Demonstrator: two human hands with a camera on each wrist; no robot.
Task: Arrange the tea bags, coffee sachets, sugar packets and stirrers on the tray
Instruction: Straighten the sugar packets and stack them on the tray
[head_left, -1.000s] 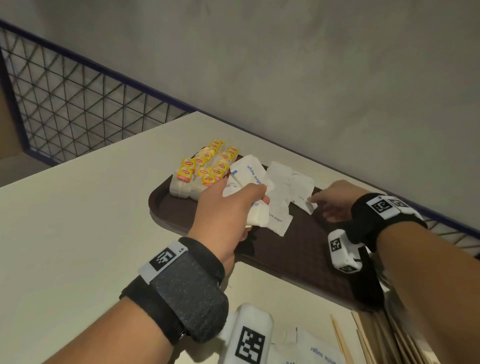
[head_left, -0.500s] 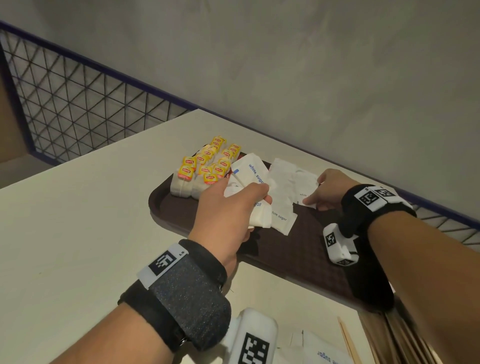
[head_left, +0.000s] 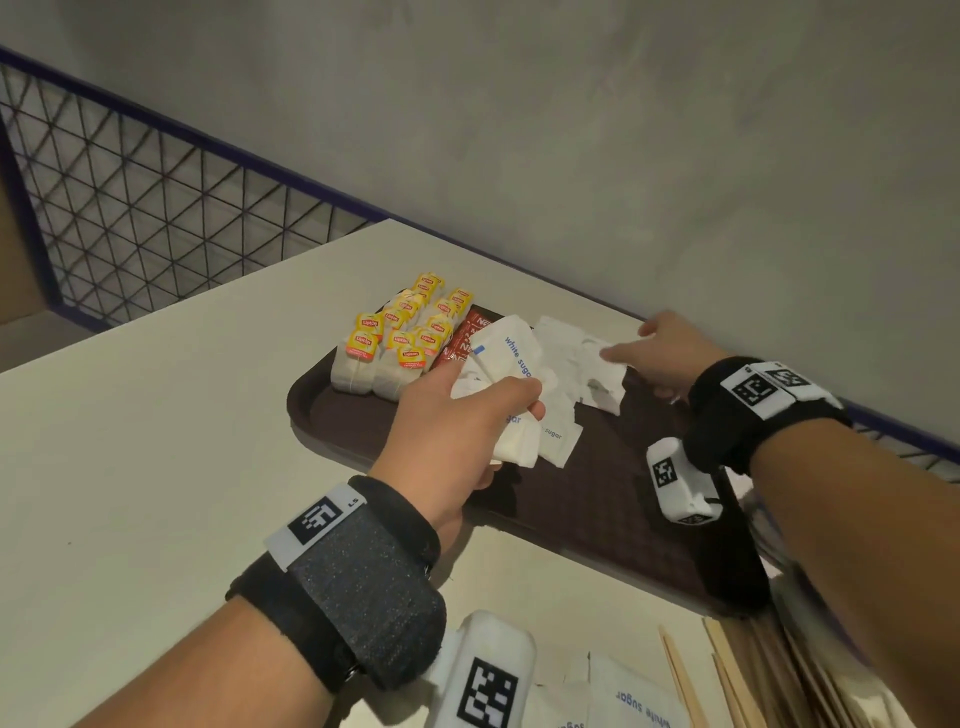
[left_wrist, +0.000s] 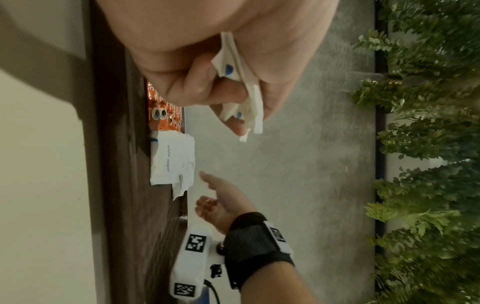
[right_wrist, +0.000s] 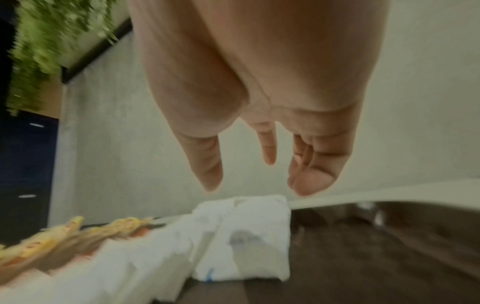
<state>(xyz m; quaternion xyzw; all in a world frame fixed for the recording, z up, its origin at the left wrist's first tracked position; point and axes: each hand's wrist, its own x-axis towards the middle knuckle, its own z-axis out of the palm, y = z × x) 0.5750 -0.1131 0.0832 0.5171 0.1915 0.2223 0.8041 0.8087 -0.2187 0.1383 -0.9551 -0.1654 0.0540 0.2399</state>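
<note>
A brown tray (head_left: 623, 525) lies on the table. On its far left stand tea bags (head_left: 400, 338) with yellow tags, and red coffee sachets (head_left: 467, 338) lie beside them. White sugar packets (head_left: 576, 364) are spread over the tray's far middle. My left hand (head_left: 493, 395) hovers over the tray and grips a bundle of sugar packets (left_wrist: 241, 92) between thumb and fingers. My right hand (head_left: 631, 343) is above the far edge of the tray, just right of the spread packets (right_wrist: 246, 236). Its fingers (right_wrist: 207, 164) are relaxed and hold nothing.
More sugar packets (head_left: 639, 712) lie on the cream table (head_left: 156, 467) at the near edge. Wooden stirrers (head_left: 727, 675) lie at the near right. A grey wall runs just behind the tray, and a wire mesh fence (head_left: 156, 223) stands at the left.
My right hand has let go of the spread sugar packets and drawn back toward the wall with its fingers loosened. My left hand has stayed in place with its bundle.
</note>
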